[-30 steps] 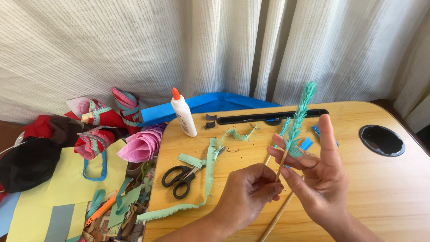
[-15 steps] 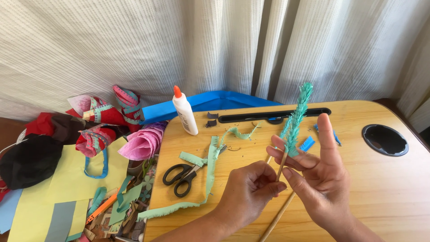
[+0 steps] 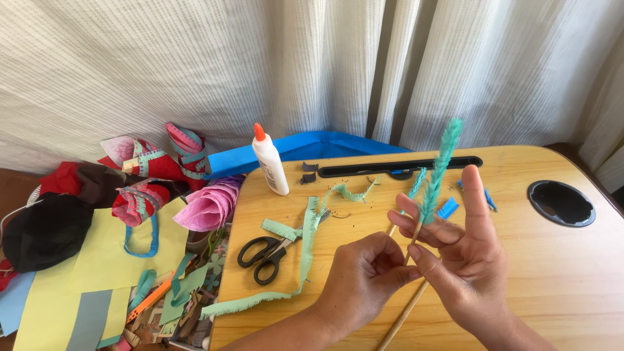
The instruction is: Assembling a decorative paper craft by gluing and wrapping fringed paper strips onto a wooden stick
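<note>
My left hand [image 3: 364,276] and my right hand [image 3: 458,253] both pinch a thin wooden stick [image 3: 400,318] held slanted over the wooden table [image 3: 572,273]. The stick's upper part is wrapped in teal fringed paper [image 3: 441,166] that rises above my fingers. My right hand's fingers are spread upward beside the wrapping. A long green fringed paper strip [image 3: 304,250] lies on the table to the left of my hands. Black scissors [image 3: 263,255] rest beside it.
A white glue bottle [image 3: 270,162] with an orange cap stands at the table's back left. A round black cup hole [image 3: 561,203] is at the right. A pink paper flower [image 3: 209,207], red and patterned paper pieces [image 3: 146,185], yellow sheets [image 3: 107,260] and scraps lie at the left.
The hands and stick stay nearly still. My left fingers shift slightly on the stick.
</note>
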